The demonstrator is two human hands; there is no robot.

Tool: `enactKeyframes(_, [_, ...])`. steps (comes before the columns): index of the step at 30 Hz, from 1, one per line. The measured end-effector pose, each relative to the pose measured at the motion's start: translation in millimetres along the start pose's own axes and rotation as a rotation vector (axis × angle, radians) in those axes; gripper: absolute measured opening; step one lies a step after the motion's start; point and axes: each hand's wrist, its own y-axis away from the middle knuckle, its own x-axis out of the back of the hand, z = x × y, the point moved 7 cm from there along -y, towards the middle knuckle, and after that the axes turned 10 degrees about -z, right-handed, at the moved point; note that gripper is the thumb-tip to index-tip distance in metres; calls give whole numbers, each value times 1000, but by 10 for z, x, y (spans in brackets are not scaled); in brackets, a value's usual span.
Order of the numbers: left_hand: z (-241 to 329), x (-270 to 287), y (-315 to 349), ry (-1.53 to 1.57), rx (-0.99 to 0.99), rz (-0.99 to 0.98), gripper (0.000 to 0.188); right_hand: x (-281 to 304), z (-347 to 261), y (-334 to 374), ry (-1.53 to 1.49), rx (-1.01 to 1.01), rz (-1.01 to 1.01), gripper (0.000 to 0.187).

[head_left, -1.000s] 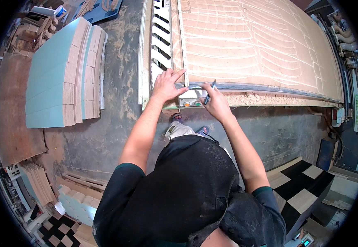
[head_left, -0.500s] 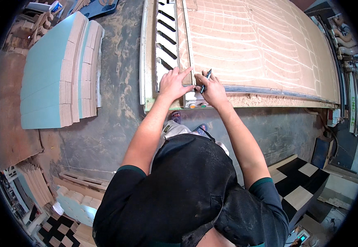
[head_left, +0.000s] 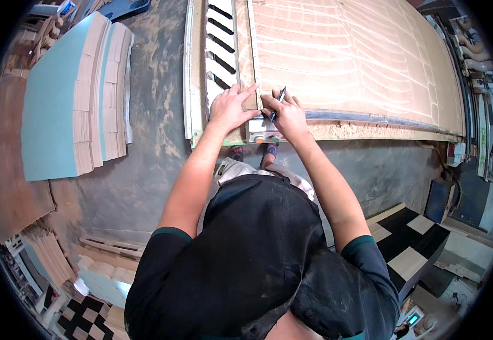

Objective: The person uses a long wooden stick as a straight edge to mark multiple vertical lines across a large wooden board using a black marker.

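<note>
Around us the grey floor [head_left: 130, 201] carries a stack [head_left: 59, 96] of pale-blue-faced boards, well apart from the table's left edge. We see curved pale lines across the table [head_left: 371, 68]. Near its near left corner, our left hand [head_left: 229, 110] lies with thumb and forefinger spread, the forefinger's tip at the strip [head_left: 254, 45]; how hard it presses, we cannot tell. Our right hand [head_left: 289, 116] grips the pen [head_left: 277, 105] in bent fingers, just right of the strip, at the near edge above the button box [head_left: 256, 131].
</note>
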Motion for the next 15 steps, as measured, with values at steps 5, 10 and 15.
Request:
enactKeyframes(5, [9, 53, 12, 36, -3, -32, 97, 2, 0, 10, 65, 8, -9, 48])
enactKeyframes(10, [19, 57, 21, 5, -9, -3, 97, -46, -34, 3, 121, 9, -43, 55])
enactKeyframes(15, [73, 71, 23, 11, 15, -1, 93, -9, -52, -5, 116, -12, -56, 50])
